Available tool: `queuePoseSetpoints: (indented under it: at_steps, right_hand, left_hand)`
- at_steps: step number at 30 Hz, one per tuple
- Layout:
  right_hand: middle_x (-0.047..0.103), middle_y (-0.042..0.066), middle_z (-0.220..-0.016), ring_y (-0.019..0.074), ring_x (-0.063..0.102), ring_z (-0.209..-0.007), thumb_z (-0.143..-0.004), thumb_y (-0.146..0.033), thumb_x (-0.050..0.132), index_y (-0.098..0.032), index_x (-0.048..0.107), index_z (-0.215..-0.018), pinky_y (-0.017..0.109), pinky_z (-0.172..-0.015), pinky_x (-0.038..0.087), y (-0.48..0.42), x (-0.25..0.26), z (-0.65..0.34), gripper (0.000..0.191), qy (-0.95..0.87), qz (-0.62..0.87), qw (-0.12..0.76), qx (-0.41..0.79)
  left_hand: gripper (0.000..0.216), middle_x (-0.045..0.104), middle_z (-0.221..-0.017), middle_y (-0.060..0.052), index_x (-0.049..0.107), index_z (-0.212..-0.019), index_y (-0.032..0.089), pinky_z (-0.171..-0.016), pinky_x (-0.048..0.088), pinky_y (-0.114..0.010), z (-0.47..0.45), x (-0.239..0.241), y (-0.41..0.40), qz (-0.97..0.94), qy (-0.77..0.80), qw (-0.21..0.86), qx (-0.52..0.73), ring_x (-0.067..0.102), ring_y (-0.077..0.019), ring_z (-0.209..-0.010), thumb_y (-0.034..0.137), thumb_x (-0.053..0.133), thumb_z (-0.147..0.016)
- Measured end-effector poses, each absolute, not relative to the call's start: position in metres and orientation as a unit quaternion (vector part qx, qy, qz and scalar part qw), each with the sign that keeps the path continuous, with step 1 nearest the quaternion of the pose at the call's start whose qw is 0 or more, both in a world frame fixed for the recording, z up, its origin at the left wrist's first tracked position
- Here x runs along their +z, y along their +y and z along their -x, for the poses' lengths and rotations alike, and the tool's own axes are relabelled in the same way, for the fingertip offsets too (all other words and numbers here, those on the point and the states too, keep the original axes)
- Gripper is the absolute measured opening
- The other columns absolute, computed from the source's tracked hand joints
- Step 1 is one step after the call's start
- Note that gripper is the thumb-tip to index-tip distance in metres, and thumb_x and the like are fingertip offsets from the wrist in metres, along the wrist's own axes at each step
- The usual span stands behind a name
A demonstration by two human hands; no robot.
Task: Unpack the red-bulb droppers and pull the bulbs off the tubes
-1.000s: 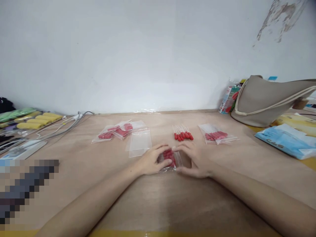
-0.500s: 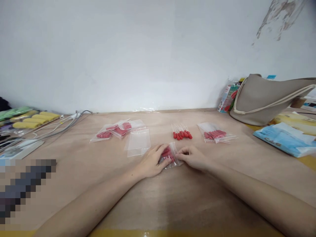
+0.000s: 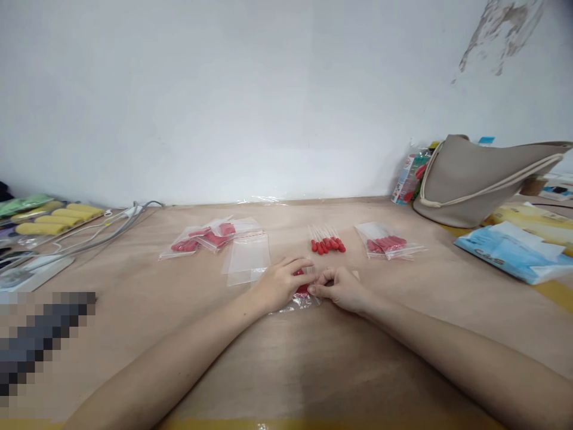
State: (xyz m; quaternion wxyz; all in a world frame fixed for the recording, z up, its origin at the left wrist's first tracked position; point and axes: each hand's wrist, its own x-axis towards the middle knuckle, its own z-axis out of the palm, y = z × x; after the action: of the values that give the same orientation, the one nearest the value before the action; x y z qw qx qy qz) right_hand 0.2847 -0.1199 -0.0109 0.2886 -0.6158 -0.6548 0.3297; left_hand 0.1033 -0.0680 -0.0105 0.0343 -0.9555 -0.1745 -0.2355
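A small clear zip-lock bag (image 3: pixel 298 305) with red contents lies flat on the table in front of me. My left hand (image 3: pixel 284 284) rests over it, fingers stretched across the plastic and holding it down. At the bag's right side, my right hand (image 3: pixel 341 290) has thumb and forefinger pinched together on it; the fingers hide much of the bag. Just beyond my hands is a row of red-tipped white sticks (image 3: pixel 326 240). A few flat clear bags (image 3: pixel 248 257) lie left of them, beside filled bags with red pieces (image 3: pixel 210 237).
More filled bags (image 3: pixel 388 242) lie to the right. Farther right are a blue tissue pack (image 3: pixel 505 254), a grey handbag (image 3: pixel 474 185) and a bottle (image 3: pixel 408 178). Cables (image 3: pixel 111 239), a power strip (image 3: pixel 36 272) and yellow rolls (image 3: pixel 58 220) are at the left.
My right hand has moved slightly left, closer to my left hand, and its pinch now covers the bag's right part. My left fingers reach farther over the bag; the view has shifted slightly.
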Motion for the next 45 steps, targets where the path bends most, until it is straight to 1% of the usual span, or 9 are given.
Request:
queuePoseSetpoints:
  at_steps: [6,12,17,19,24,28,32,40,45]
  right_hand:
    - [0.068,-0.001,-0.066,0.0190,0.059,-0.070,-0.064,-0.056,0.062,-0.021,0.066,-0.059,0.040,-0.084,0.032,-0.120,-0.015,-0.285,0.036,-0.674,0.617,0.278,0.294]
    - [0.067,-0.001,-0.069,0.0179,0.057,-0.072,-0.063,-0.054,0.064,-0.020,0.066,-0.063,0.031,-0.071,0.036,-0.121,-0.012,-0.286,0.034,-0.659,0.612,0.278,0.339]
    - [0.062,-0.003,-0.063,0.0152,0.054,-0.069,-0.076,-0.049,0.052,-0.020,0.064,-0.064,0.034,-0.080,0.034,-0.119,-0.013,-0.287,0.034,-0.674,0.611,0.264,0.321]
    - [0.061,-0.003,-0.062,0.0138,0.053,-0.065,-0.079,-0.044,0.049,-0.019,0.064,-0.068,0.034,-0.077,0.035,-0.118,-0.019,-0.288,0.031,-0.693,0.591,0.281,0.304]
    - [0.061,0.001,-0.078,0.0144,0.051,-0.071,-0.077,-0.024,0.052,-0.020,0.059,-0.091,0.030,-0.069,0.036,-0.116,-0.029,-0.291,0.015,-0.775,0.477,0.385,0.152]
    - [0.061,0.001,-0.081,0.0160,0.048,-0.077,-0.075,-0.017,0.054,-0.023,0.061,-0.082,0.034,-0.075,0.030,-0.115,-0.023,-0.294,0.011,-0.846,0.396,0.352,-0.060]
    - [0.062,-0.001,-0.073,0.0143,0.045,-0.072,-0.081,-0.019,0.051,-0.024,0.062,-0.074,0.036,-0.075,0.027,-0.114,-0.019,-0.294,0.014,-0.850,0.347,0.355,-0.176]
    - [0.061,-0.001,-0.074,0.0128,0.046,-0.073,-0.088,-0.013,0.036,-0.023,0.059,-0.072,0.035,-0.076,0.027,-0.112,-0.019,-0.295,0.031,-0.881,0.306,0.297,-0.203]
    - [0.057,0.000,-0.068,0.0130,0.045,-0.074,-0.089,-0.009,0.034,-0.020,0.057,-0.068,0.034,-0.076,0.027,-0.110,-0.015,-0.295,0.033,-0.897,0.274,0.266,-0.222]
  left_hand:
    - [0.023,0.066,-0.100,-0.003,0.063,-0.097,0.020,-0.083,0.048,-0.028,-0.101,-0.010,-0.068,0.952,-0.117,0.092,-0.267,0.059,-0.0148,-0.095,0.029,0.043,-0.090]
    - [0.022,0.067,-0.093,-0.002,0.063,-0.090,0.019,-0.077,0.048,-0.027,-0.098,-0.008,-0.069,0.951,-0.100,0.122,-0.265,0.061,-0.0143,-0.087,0.025,0.042,-0.091]
    - [0.024,0.066,-0.092,-0.002,0.061,-0.087,0.018,-0.075,0.048,-0.025,-0.099,-0.005,-0.071,0.955,-0.128,0.091,-0.250,0.060,-0.0124,-0.082,0.018,0.037,-0.091]
    - [0.022,0.066,-0.092,-0.002,0.060,-0.088,0.018,-0.076,0.047,-0.025,-0.099,-0.005,-0.071,0.957,-0.141,0.073,-0.243,0.060,-0.0126,-0.083,0.018,0.038,-0.091]
    - [0.020,0.065,-0.095,-0.004,0.057,-0.090,0.017,-0.081,0.047,-0.027,-0.098,-0.009,-0.070,0.954,-0.174,0.048,-0.239,0.060,-0.0146,-0.090,0.018,0.037,-0.091]
    - [0.020,0.065,-0.096,-0.004,0.056,-0.090,0.017,-0.083,0.047,-0.026,-0.098,-0.012,-0.070,0.954,-0.184,0.019,-0.236,0.060,-0.0143,-0.093,0.016,0.036,-0.091]
    - [0.019,0.065,-0.096,-0.005,0.056,-0.089,0.017,-0.082,0.047,-0.026,-0.099,-0.011,-0.070,0.953,-0.184,0.004,-0.242,0.060,-0.0138,-0.091,0.016,0.037,-0.090]
    - [0.020,0.060,-0.111,-0.005,0.057,-0.097,0.018,-0.086,0.047,-0.028,-0.097,-0.002,-0.069,0.970,-0.135,0.079,-0.188,0.058,-0.0148,-0.098,0.018,0.037,-0.091]
    - [0.024,0.062,-0.103,-0.007,0.056,-0.091,0.015,-0.084,0.048,-0.030,-0.096,-0.001,-0.069,0.974,-0.116,0.114,-0.161,0.059,-0.0161,-0.096,0.020,0.033,-0.093]
